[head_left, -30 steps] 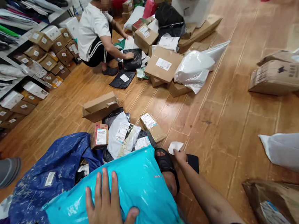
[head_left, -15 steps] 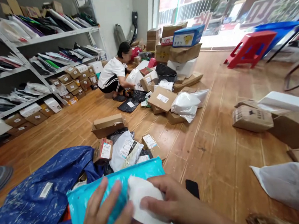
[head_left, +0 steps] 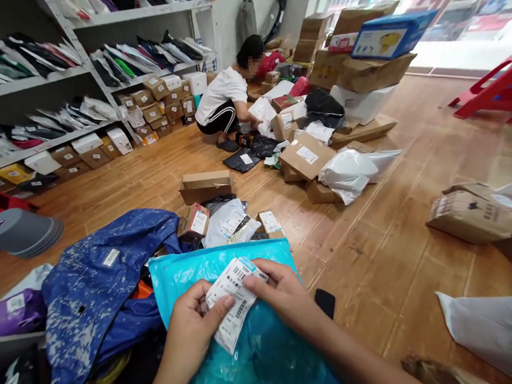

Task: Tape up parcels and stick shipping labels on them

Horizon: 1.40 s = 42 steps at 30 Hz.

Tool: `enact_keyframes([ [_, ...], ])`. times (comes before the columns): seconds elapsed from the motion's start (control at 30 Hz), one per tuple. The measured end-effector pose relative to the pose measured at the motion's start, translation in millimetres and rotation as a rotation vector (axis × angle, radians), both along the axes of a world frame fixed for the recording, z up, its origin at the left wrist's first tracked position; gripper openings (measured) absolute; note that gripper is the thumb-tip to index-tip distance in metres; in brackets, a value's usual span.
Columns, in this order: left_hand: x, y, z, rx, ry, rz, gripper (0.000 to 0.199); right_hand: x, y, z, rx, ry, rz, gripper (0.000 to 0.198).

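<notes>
A printed shipping label (head_left: 231,296) is pinched between two bare hands above a turquoise plastic parcel (head_left: 186,270). The left hand (head_left: 189,320) grips the label's left edge, thumb on its face and fingers curled behind; the right hand (head_left: 285,288) holds its upper right side, thumb pressed on the print. Barcodes, bold characters and a patch of blue show on the slip, but the finer lines are too small to read.

Just beyond the parcel, white address labels mark a red-and-brown box (head_left: 190,221), a pale plastic mailer (head_left: 216,222) and a small carton (head_left: 270,222), their text illegible. A white tag sits on the blue tarpaulin bag (head_left: 125,233) at left, another on a purple package (head_left: 7,315). At right, a cardboard box (head_left: 468,215) bears a dark emblem beside printed characters, too small to make out. Farther back, a co-worker (head_left: 225,96) in a white top crouches among parcels.
</notes>
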<state>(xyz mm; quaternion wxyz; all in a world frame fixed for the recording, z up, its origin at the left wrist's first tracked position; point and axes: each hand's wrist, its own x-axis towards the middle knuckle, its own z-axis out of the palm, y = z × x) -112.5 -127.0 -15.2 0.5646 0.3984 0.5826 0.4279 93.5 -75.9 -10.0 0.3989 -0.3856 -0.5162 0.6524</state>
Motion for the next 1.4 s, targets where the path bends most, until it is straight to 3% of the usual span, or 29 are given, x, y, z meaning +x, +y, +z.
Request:
enact_keyframes([
  [0.2,-10,-5,1.0,-0.087,-0.068,-0.065,0.051,-3,3,-8,0.043,-0.076,-0.090,0.042],
  [0.37,-16,-9,6.7,-0.086,0.037,-0.083,0.050,5,1,-9,0.061,-0.128,0.018,0.039],
  [0.53,-23,-15,0.6,-0.098,0.032,-0.036,0.050,19,10,-10,0.049,-0.060,-0.199,0.044],
  [0.63,-23,-17,-5.2,-0.078,-0.035,0.089,0.049,22,13,-8,-0.024,0.063,-0.252,0.049],
  [0.7,-17,-17,-7.1,-0.014,-0.066,0.212,0.047,17,8,-6,-0.073,0.105,-0.199,0.056],
  [0.77,-8,-16,-6.1,0.068,-0.057,0.299,0.044,6,-2,-4,-0.146,0.100,-0.010,0.060],
  [0.87,7,-14,-0.3,0.169,0.069,0.314,0.042,-12,-16,-3,-0.227,0.024,0.249,0.056],
  [0.97,14,-11,4.5,0.253,0.206,0.290,0.041,-19,-20,-5,-0.214,-0.009,0.225,0.055],
  [1.07,7,-8,4.2,0.263,0.213,0.271,0.036,-13,-18,-7,-0.202,-0.037,0.214,0.056],
  [1.27,-7,-2,11.6,0.182,0.035,0.100,0.048,1,-28,-8,-0.209,-0.200,0.380,0.054],
  [1.4,-1,4,17.1,0.163,0.058,0.167,0.045,0,-43,-8,-0.191,-0.262,0.489,0.058],
])
